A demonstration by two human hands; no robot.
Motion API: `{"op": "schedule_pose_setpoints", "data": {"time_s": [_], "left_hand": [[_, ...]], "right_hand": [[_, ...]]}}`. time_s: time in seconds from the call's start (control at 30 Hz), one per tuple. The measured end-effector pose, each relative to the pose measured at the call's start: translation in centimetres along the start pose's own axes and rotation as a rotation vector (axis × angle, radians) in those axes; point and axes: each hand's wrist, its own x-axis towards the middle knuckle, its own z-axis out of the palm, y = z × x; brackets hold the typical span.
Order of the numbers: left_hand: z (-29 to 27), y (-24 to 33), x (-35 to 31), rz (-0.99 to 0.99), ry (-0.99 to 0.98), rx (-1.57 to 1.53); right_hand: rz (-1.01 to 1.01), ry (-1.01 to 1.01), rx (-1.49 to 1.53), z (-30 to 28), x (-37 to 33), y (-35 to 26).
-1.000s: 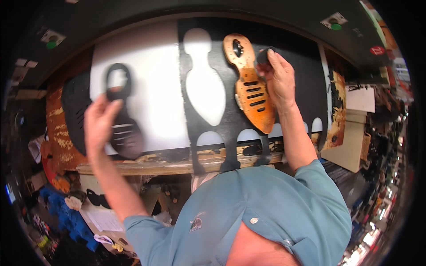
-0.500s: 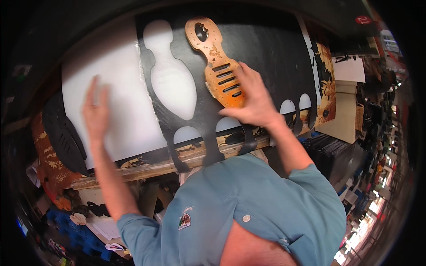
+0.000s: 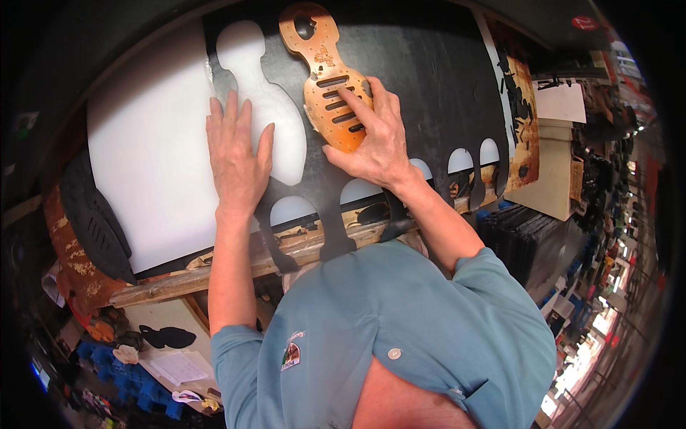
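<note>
Template [image 3: 323, 61] on the sheet [image 3: 429, 93], right of the cut-out [image 3: 280, 114], with stacked pieces [image 3: 93, 218] left of the underlying board [image 3: 153, 143]

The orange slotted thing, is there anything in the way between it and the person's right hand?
Nothing that I can see. The right hand is already over the lower right edge of the orange slotted thing, with a finger across its slots. The left hand is off to the left, not between them.
</note>
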Motion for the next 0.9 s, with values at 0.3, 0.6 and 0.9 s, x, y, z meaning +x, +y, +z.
{"op": "schedule_pose_setpoints", "data": {"time_s": [0.3, 0.6, 0.9], "left_hand": [[-0.9, 0.4, -0.8, -0.052, 0.064, -0.125], [-3.8, 12.1, -12.4, -0.032, 0.020, -0.731], [0.0, 11.0, -15.2, 0.082, 0.246, -0.209]], "right_hand": [[-0.036, -0.044, 0.048, -0.7, -0.3, 0.6], [-0.220, 0.086, 0.191, -2.7, -3.5, 2.8], [-0.023, 0.628, 0.505, -12.2, -2.4, 5.6]]}}
